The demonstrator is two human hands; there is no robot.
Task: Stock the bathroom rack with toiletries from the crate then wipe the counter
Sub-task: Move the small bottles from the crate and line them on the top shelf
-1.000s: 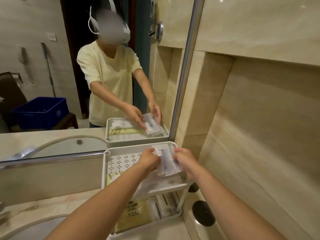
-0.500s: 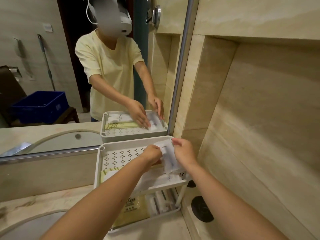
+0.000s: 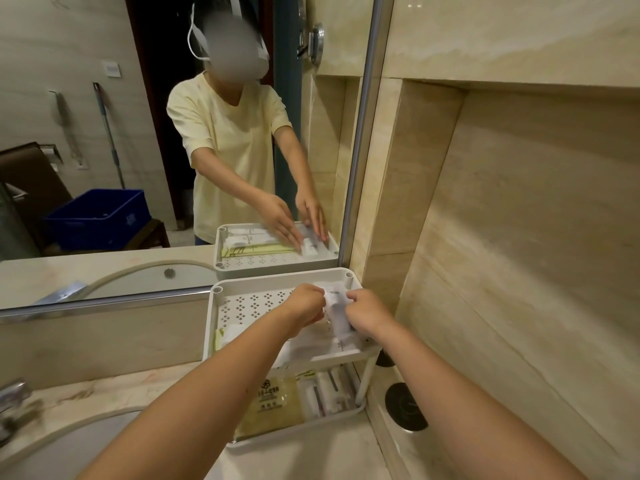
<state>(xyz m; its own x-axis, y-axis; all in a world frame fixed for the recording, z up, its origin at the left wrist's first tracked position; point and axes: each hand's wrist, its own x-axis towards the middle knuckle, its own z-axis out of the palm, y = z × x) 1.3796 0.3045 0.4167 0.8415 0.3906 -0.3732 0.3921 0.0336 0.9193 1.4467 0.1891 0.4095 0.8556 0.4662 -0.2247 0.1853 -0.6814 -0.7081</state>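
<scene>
- Both hands, left hand (image 3: 304, 304) and right hand (image 3: 369, 315), pinch a flat white sachet (image 3: 337, 311).
- Beneath: white perforated plastic rack (image 3: 249, 303), square-cornered, on a marble counter (image 3: 86, 389).

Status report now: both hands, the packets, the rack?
Left hand and right hand both pinch one white packet over the rack's top tray. Lower tray already stocked. Nothing blocking.
</scene>
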